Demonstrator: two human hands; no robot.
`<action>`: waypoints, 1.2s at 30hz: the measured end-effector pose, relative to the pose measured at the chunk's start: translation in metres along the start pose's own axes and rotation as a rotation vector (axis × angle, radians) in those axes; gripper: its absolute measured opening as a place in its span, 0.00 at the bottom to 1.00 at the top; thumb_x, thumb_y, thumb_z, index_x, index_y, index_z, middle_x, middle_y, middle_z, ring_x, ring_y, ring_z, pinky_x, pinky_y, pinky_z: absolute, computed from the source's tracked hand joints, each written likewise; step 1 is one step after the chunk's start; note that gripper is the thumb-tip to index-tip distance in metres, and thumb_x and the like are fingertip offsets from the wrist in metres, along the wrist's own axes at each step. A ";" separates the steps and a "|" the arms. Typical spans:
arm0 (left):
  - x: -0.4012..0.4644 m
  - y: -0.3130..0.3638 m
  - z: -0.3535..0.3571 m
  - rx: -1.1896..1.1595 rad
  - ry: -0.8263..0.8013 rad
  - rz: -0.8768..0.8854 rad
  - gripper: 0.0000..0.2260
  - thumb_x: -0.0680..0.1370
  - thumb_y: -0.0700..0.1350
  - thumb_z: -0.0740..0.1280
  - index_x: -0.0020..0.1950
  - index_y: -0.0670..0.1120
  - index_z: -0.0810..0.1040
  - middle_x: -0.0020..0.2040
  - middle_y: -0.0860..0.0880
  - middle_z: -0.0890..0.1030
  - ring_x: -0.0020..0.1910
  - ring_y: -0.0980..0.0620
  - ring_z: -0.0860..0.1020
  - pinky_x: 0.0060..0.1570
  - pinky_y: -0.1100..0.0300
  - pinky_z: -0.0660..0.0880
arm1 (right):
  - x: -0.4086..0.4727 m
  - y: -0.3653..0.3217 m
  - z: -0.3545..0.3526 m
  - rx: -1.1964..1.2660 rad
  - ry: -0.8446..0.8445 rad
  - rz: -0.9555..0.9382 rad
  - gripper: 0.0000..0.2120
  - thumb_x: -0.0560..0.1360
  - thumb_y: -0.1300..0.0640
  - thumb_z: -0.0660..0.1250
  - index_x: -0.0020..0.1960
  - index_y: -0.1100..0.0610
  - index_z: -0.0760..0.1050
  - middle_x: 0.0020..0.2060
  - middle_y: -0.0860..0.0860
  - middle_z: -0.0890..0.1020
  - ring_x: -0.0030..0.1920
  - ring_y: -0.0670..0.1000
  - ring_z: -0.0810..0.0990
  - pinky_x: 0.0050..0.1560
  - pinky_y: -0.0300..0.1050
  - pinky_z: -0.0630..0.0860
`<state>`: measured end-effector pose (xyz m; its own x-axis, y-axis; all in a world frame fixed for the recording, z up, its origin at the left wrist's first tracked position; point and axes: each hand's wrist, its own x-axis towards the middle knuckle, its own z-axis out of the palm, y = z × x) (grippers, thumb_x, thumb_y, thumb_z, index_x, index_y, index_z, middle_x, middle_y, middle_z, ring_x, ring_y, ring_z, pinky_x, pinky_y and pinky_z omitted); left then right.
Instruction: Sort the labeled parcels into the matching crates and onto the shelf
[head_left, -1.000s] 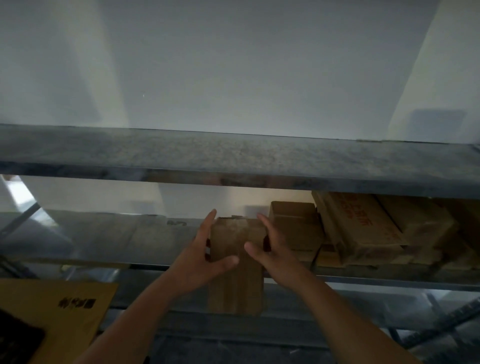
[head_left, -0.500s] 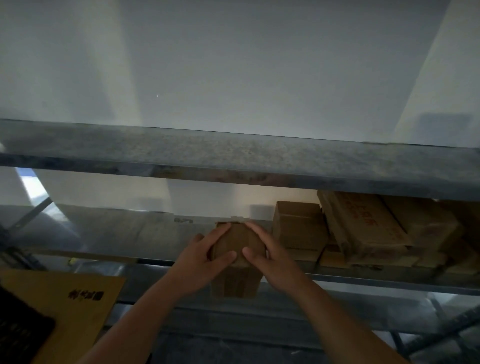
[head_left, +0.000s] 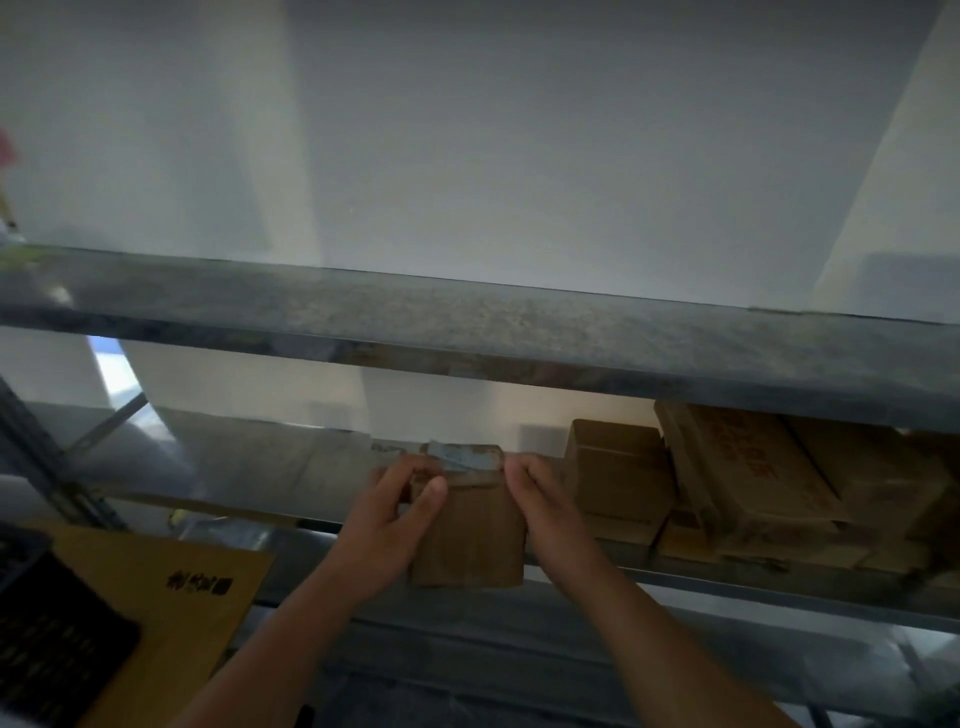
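A small brown cardboard parcel with a pale label on its top edge stands at the front of the middle shelf. My left hand grips its left side, fingers curled at the top corner and thumb across the front. My right hand holds the right side with fingers curled round the upper edge. The parcel's lower end hangs over the shelf's front rail.
Several brown cartons are stacked on the same shelf to the right. The upper shelf board runs across above. A yellow padded envelope and a dark crate lie at lower left.
Both hands shifted from the parcel's front face to its sides and top corners. The parcel has tipped so its labelled top edge shows. The view drifted slightly.
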<state>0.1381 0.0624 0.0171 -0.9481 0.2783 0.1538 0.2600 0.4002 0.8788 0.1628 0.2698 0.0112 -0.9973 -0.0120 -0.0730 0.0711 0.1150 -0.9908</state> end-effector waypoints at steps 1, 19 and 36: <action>-0.004 -0.001 -0.001 0.008 0.043 -0.012 0.19 0.76 0.70 0.59 0.57 0.58 0.74 0.59 0.47 0.74 0.57 0.52 0.75 0.43 0.69 0.73 | 0.003 0.000 0.006 -0.005 0.000 -0.003 0.24 0.76 0.24 0.56 0.60 0.39 0.74 0.59 0.46 0.79 0.57 0.49 0.82 0.53 0.56 0.85; -0.153 -0.015 -0.087 -0.122 0.584 -0.113 0.15 0.74 0.54 0.67 0.55 0.46 0.77 0.63 0.57 0.77 0.64 0.52 0.76 0.57 0.46 0.80 | -0.003 0.003 0.167 0.000 -0.600 -0.168 0.35 0.72 0.30 0.70 0.73 0.20 0.56 0.74 0.36 0.70 0.73 0.46 0.72 0.68 0.59 0.78; -0.333 -0.021 -0.260 -0.007 0.879 -0.174 0.25 0.74 0.55 0.68 0.64 0.72 0.61 0.55 0.45 0.75 0.52 0.49 0.81 0.46 0.52 0.83 | -0.055 -0.078 0.359 -0.129 -0.998 -0.319 0.38 0.67 0.38 0.75 0.74 0.26 0.66 0.72 0.43 0.73 0.69 0.52 0.77 0.61 0.56 0.82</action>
<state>0.4007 -0.2661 0.0649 -0.7725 -0.5564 0.3060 0.1010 0.3681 0.9243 0.2192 -0.0954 0.0513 -0.4964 -0.8653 0.0698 -0.2523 0.0669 -0.9653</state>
